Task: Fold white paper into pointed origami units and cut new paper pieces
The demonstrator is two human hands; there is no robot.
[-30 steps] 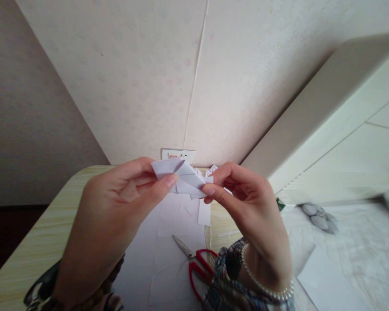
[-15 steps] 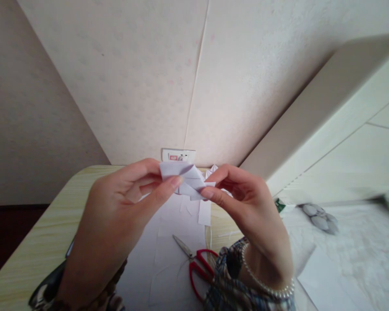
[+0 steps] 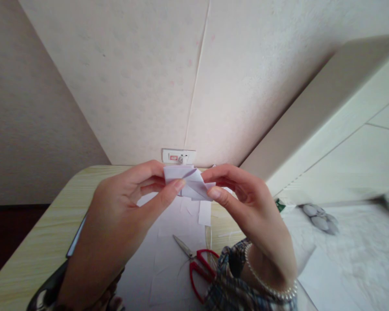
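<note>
A small piece of folded white paper is held up between my two hands, above the far part of the table. My left hand pinches its left side, thumb on the near face and fingers behind. On the other side, my right hand grips the right corner between thumb and forefinger. Creases and a slanted flap show on the near face. Below the hands lie white paper sheets and a pair of scissors with red handles, blades slightly apart or closed, I cannot tell.
The wooden table meets a papered wall with a socket holding a plug. A paper strip lies right of the sheets. To the right are a grey petal-shaped item and another white sheet. A dark-edged object sits beside my left forearm.
Both hands have shifted slightly right with the folded paper. My left thumb has slid a little along its face, and the right side of the paper sits flatter.
</note>
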